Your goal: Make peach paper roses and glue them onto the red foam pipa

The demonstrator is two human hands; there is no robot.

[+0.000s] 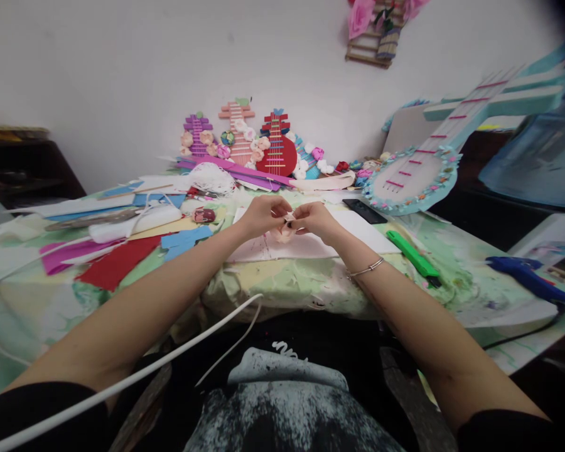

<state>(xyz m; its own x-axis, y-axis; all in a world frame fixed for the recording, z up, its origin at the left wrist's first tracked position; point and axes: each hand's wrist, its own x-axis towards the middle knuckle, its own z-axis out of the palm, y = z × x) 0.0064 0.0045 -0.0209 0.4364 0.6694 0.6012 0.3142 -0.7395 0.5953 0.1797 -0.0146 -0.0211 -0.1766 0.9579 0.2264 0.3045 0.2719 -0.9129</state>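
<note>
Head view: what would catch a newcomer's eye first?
Probably the large pale-blue lute-shaped model tilted at the right, then the smaller red model near the back wall. In the middle, the left hand and right hand hold a small peach piece over a white sheet.

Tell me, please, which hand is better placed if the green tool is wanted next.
Probably the right hand: the green tool lies on that side, nearer to it than to the left hand. Both hands are on the peach piece, though.
</note>
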